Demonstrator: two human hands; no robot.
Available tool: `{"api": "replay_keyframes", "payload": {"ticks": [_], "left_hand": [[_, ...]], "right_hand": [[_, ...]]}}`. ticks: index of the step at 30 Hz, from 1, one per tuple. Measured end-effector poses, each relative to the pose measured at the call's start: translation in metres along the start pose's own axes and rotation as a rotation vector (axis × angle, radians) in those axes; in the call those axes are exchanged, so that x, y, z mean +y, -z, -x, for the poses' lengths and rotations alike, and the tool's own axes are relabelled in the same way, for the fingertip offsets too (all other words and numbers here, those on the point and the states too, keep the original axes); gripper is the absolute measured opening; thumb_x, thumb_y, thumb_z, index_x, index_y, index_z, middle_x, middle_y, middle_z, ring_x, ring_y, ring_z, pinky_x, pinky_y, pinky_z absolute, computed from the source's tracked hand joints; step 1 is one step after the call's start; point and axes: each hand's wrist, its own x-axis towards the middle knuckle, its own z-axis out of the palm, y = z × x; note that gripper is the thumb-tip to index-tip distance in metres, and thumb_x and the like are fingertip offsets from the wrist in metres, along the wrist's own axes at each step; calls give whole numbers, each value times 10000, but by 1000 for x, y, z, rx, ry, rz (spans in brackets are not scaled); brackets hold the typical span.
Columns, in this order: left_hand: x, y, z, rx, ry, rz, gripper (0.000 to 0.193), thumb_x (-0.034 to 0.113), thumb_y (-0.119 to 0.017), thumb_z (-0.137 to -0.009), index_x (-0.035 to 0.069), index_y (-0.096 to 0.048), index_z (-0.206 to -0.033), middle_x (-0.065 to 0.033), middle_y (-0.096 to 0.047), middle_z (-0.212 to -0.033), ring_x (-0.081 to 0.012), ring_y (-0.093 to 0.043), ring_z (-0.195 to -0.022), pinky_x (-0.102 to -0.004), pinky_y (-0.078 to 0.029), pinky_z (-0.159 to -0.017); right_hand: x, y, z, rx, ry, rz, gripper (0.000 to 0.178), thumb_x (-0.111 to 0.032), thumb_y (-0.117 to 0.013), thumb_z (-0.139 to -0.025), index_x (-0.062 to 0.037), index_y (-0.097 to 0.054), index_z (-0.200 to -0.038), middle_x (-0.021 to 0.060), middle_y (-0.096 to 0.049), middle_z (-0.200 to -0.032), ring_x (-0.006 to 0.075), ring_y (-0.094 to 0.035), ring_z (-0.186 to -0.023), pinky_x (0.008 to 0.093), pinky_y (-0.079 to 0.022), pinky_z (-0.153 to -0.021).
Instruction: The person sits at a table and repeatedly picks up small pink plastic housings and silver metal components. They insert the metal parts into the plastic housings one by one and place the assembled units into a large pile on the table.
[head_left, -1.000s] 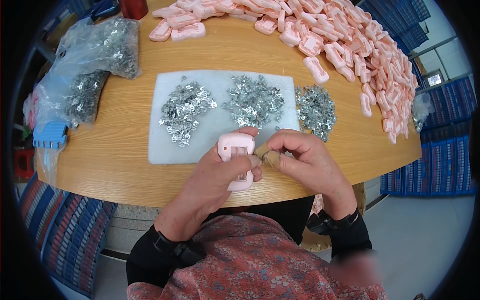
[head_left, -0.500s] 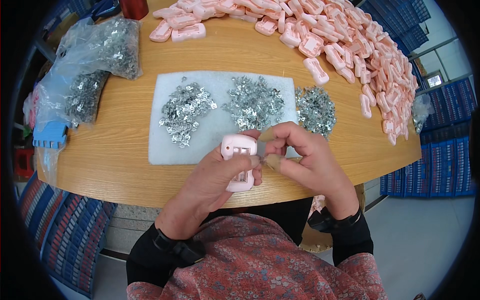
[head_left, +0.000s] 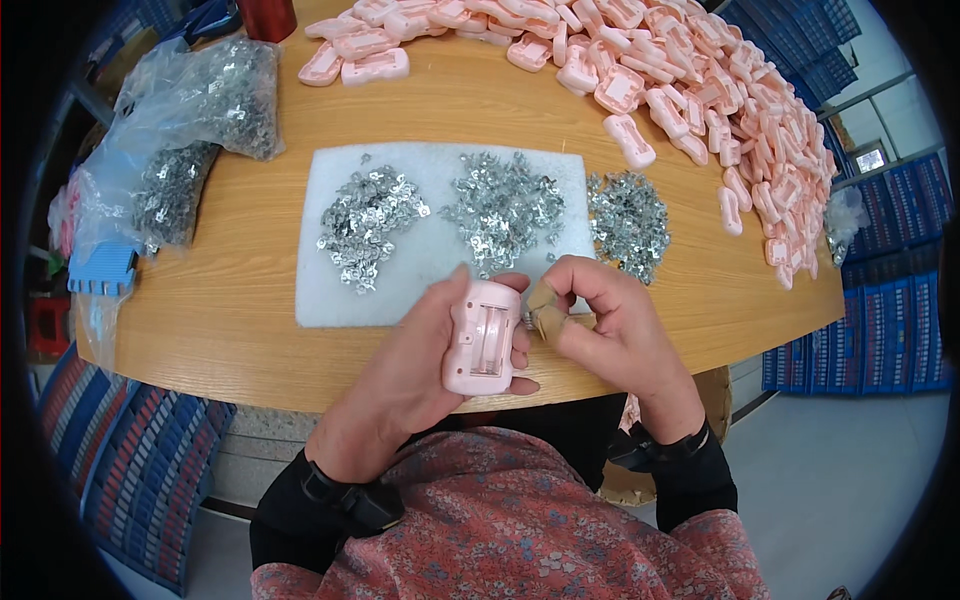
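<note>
A pink plastic housing (head_left: 462,352) with a battery compartment facing up lies in my left hand (head_left: 415,345), fingers wrapped round its far side and the thumb along its left edge. Close to its right side, my right hand (head_left: 610,325) pinches a small metal piece (head_left: 528,318), partly hidden between thumb and forefinger; both those fingertips wear tan covers. Just beyond my hands is a white foam sheet (head_left: 420,305) bearing two heaps of small silvery metal clips, a left heap (head_left: 368,222) and a middle heap (head_left: 505,210). A third clip heap (head_left: 630,225) sits by the sheet's right edge.
Many pink housings (head_left: 700,90) are piled along the far and right side of the wooden table (head_left: 400,115). At the left lie clear bags of metal clips (head_left: 235,100) and a blue ridged block (head_left: 102,270). A red cylinder (head_left: 267,18) stands at the far left.
My left thumb has moved off the battery compartment to the housing's left edge, and the housing is turned more face up. My right forefinger and thumb have closed together, slightly nearer me.
</note>
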Motion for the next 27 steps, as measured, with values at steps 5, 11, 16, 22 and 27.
{"api": "replay_keyframes", "payload": {"ticks": [5, 11, 16, 22, 27], "left_hand": [[-8, 11, -1, -30, -13, 69, 582, 486, -217, -1071, 59, -466, -1377, -137, -677, -1053, -287, -697, -929, -609, -548, -911], [-8, 4, 0, 42, 10, -41, 586, 472, -210, -1076, 31, -460, -1371, -157, -637, -1201, -296, -669, -1060, -600, -532, -953], [-6, -2, 1, 64, -6, -75, 546, 428, -202, -1083, 35, -447, -1373, -164, -609, -1228, -298, -652, -1097, -552, -551, -936], [-6, -8, -1, 117, 3, -67, 508, 406, -200, -1085, 56, -439, -1366, -167, -632, -1135, -284, -684, -978, -520, -591, -858], [-6, 7, -2, 53, -22, -115, 563, 436, -179, -1082, 72, -351, -1476, -190, -677, -1000, -286, -701, -839, -492, -600, -800]], "right_hand": [[1, -12, -6, 66, 199, 321, 211, -73, -702, -732, -30, -606, -916, 74, -560, -741, 231, -562, -681, 351, -448, -687], [5, -18, -8, 90, 294, 461, 236, -74, -698, -698, -50, -596, -910, 81, -567, -760, 278, -578, -727, 381, -417, -740], [2, -27, -7, 138, 408, 641, 241, -72, -715, -704, -66, -594, -913, 73, -580, -821, 282, -574, -792, 380, -407, -770], [-1, -28, 0, 147, 436, 716, 290, -61, -722, -707, -57, -620, -979, 70, -588, -880, 288, -573, -829, 390, -422, -774], [-2, -20, 5, 213, 207, 503, 269, -26, -682, -826, -28, -632, -1091, 66, -628, -917, 197, -615, -755, 287, -495, -679]]}}
